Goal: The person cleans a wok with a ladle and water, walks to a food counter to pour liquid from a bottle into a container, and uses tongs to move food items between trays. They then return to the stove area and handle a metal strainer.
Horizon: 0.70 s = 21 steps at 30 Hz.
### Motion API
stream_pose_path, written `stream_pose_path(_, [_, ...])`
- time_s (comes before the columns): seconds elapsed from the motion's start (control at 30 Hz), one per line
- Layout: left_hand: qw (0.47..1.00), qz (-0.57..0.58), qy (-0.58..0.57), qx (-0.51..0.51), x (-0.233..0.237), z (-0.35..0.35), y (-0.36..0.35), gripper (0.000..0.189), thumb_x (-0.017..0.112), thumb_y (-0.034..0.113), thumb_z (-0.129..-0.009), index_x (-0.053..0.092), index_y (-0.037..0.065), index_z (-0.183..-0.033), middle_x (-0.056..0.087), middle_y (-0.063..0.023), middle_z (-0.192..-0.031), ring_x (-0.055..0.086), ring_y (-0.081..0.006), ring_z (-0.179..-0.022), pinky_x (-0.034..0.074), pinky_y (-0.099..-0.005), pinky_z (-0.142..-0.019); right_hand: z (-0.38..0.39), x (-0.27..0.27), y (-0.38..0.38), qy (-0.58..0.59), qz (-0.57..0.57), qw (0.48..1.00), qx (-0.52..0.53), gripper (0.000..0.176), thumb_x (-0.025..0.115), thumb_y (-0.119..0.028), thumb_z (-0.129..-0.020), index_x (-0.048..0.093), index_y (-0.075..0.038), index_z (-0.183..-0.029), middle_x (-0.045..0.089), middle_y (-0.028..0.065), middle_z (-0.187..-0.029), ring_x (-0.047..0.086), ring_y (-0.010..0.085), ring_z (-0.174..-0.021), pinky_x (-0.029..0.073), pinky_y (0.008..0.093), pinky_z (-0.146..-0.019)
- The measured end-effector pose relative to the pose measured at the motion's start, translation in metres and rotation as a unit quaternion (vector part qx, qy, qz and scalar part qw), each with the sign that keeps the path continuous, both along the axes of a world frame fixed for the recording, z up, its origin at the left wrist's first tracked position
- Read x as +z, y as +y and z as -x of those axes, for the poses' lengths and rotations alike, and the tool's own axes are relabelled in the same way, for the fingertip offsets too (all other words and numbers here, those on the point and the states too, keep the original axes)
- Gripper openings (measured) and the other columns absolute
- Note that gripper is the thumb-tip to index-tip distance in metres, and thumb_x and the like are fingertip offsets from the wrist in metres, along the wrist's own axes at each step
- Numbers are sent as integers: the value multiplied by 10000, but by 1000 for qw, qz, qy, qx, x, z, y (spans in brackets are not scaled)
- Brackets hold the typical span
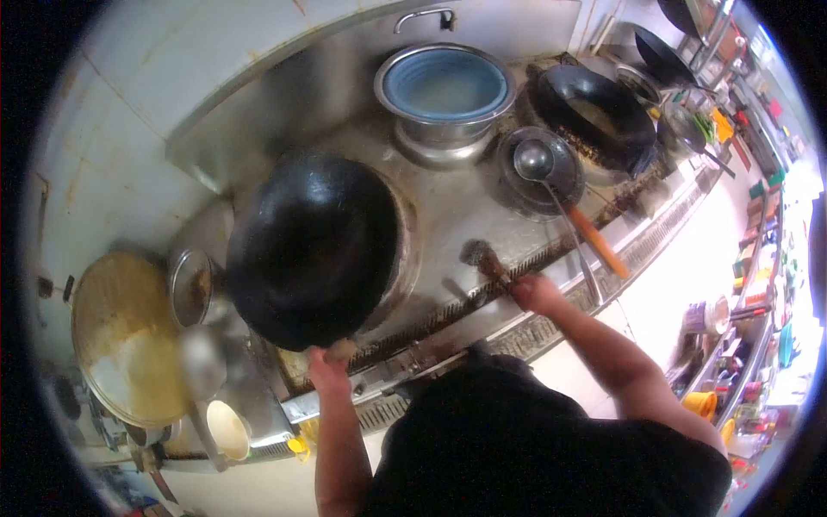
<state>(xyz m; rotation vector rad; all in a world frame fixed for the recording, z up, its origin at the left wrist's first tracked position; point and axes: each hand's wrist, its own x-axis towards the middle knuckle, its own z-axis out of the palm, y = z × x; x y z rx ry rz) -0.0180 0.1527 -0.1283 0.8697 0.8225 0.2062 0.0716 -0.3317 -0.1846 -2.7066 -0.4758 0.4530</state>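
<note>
A large black wok (314, 250) sits tilted on the left burner of the steel stove. My left hand (330, 372) is closed at its near edge, with a small pale patch, perhaps cloth, by the fingers. To the right, my right hand (536, 294) grips a short brush (484, 257) with a dark, blurred head, held low over the stove top near its front edge. Behind the brush, a ladle (534, 160) rests on a round strainer (556, 177), which has a wooden handle (599, 243).
A blue-lined metal basin (444, 129) stands at the back beneath a tap (422, 15). Another wok (594, 116) is on the right burner. To the left are a large round lid (129, 345) and a pale bowl (228, 429). Shelves with containers (706, 316) line the far right.
</note>
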Motion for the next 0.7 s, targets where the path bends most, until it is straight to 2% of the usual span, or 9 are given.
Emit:
stream_pose_path(0.07, [1000, -4, -5, 13, 0, -5, -7, 202, 522, 203, -773, 542, 79, -931, 594, -80, -935, 594, -245, -844, 485, -384, -680, 16, 53, -13, -104, 37, 966, -235, 378, 627, -224, -774, 530, -94, -1116, 556, 170, -1058, 536, 340, -993, 451, 419, -826])
stream_pose_path(0.2, [999, -3, 29, 18, -1, -4, -10, 202, 521, 207, -774, 538, 90, -939, 597, -77, -939, 596, -243, -846, 495, -396, -691, 30, 52, -71, -114, 132, 893, -416, 502, 687, -250, -737, 479, 8, -1114, 512, 202, -1122, 509, 347, -1048, 437, 427, -872])
stream_pose_path(0.23, [999, -1, 29, 20, -1, -4, -10, 202, 521, 207, -774, 538, 90, -939, 597, -77, -939, 596, -243, -846, 495, -396, -691, 31, 11, -98, -136, 74, 887, -435, 453, 704, -228, -710, 475, -2, -1029, 566, 215, -1005, 595, 325, -844, 503, 417, -694])
stream_pose_path(0.27, [1000, 8, 6, 9, -1, -4, -10, 157, 500, 191, -799, 505, 89, -918, 595, -86, -939, 600, -270, -853, 494, -428, -694, 28, 15, -100, -138, 74, 888, -433, 453, 704, -228, -710, 475, -2, -1029, 566, 215, -1005, 595, 325, -844, 503, 417, -694])
stream_pose_path(0.33, [1000, 17, -21, 6, -3, -4, -6, 115, 479, 174, -823, 471, 88, -898, 593, -94, -938, 604, -297, -860, 493, -460, -696, 15, 24, -103, 158, -174, 828, -509, 333, 656, -167, -722, 487, 22, -938, 586, 142, -733, 592, 261, -575, 490, 377, -499])
stream_pose_path(0.37, [1000, 18, -6, 8, -7, -3, -3, 116, 486, 172, -821, 473, 89, -901, 593, -94, -933, 605, -301, -855, 499, -458, -682, 9, -6, -117, 159, -265, 834, -456, 211, 598, -129, -732, 497, 23, -838, 512, 71, -556, 517, 199, -421, 449, 329, -400])
stream_pose_path(0.43, [1000, 21, 9, 15, -8, 0, -3, 117, 492, 170, -820, 475, 90, -903, 594, -95, -927, 607, -304, -850, 504, -456, -668, 17, 2, -103, 108, -293, 880, -359, 180, 580, -130, -741, 498, 16, -805, 509, 69, -561, 515, 191, -429, 449, 327, -404])
stream_pose_path(0.5, [999, 33, -28, 24, -4, -3, -8, 133, 505, 169, -816, 482, 88, -919, 595, -103, -924, 607, -307, -847, 513, -453, -659, 21, 44, -65, 118, -394, 796, -444, 135, 545, -123, -754, 491, -3, -782, 496, 62, -559, 503, 172, -428, 446, 312, -406])
stream_pose_path(0.7, [999, 37, 31, 9, -4, -3, -6, 203, 530, 193, -785, 519, 103, -967, 571, -76, -955, 577, -257, -882, 492, -404, -695, -34, 127, -23, -45, -356, 850, -386, 121, 528, -99, -794, 474, -20, -869, 510, 50, -588, 496, 155, -423, 434, 290, -400])
